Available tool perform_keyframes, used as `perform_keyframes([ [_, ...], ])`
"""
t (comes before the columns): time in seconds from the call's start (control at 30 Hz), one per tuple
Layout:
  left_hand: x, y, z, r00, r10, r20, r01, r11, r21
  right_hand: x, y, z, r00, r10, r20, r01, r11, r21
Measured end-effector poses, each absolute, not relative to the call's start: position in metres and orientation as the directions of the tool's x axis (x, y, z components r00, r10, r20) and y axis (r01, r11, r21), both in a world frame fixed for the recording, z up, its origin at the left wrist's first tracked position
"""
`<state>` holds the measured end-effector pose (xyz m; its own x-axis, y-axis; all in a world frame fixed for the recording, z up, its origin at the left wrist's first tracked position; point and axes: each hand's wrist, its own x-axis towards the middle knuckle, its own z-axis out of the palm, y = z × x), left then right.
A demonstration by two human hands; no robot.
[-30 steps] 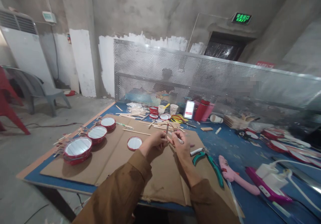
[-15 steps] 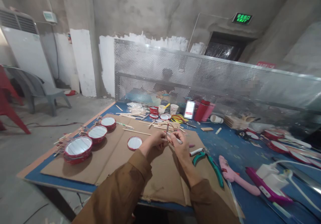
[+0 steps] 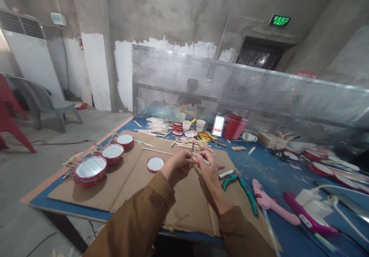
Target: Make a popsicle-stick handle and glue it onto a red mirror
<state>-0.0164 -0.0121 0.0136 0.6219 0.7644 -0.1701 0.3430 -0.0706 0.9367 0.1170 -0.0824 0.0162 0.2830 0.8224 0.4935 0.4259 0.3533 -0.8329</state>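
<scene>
Head view, frame centre: left hand [image 3: 181, 161] pinches slim reddish-brown stick [image 3: 193, 148]; right hand [image 3: 209, 165] grips whitish cylindrical pen [image 3: 206, 162]; pose unchanged since previous frame.

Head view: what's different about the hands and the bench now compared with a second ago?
The right hand has shifted slightly left, bringing its fingers and the white pen-like tool closer to the left hand. Nothing was visibly taken hold of or let go. Unchanged: the left hand's grip on the thin stick, the teal-handled pliers, and the pink glue gun.
</scene>
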Motion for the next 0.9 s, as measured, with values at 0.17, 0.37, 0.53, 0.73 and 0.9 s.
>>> perform_keyframes([
  [0.17, -0.0165, -0.0119, 0.0132, 0.616, 0.772, -0.155, 0.335, -0.080, 0.939, 0.1158, -0.0837, 0.0195, 0.280, 0.821, 0.498, 0.439, 0.352, -0.827],
  [0.37, -0.0162, -0.0121, 0.0138, 0.630, 0.760, -0.160, 0.336, -0.081, 0.938, 0.1152, -0.0850, 0.0226, 0.293, 0.825, 0.483, 0.424, 0.341, -0.839],
  [0.53, -0.0166, -0.0141, 0.0166, 0.619, 0.767, -0.166, 0.358, -0.088, 0.930, 0.1171, -0.0827, 0.0177, 0.281, 0.810, 0.514, 0.438, 0.368, -0.820],
  [0.73, -0.0172, -0.0155, 0.0181, 0.623, 0.765, -0.164, 0.351, -0.087, 0.932, 0.1171, -0.0833, 0.0200, 0.311, 0.816, 0.487, 0.427, 0.338, -0.839],
  [0.9, -0.0164, -0.0130, 0.0144, 0.616, 0.771, -0.162, 0.332, -0.067, 0.941, 0.1182, -0.0824, 0.0181, 0.290, 0.817, 0.499, 0.429, 0.355, -0.831],
])
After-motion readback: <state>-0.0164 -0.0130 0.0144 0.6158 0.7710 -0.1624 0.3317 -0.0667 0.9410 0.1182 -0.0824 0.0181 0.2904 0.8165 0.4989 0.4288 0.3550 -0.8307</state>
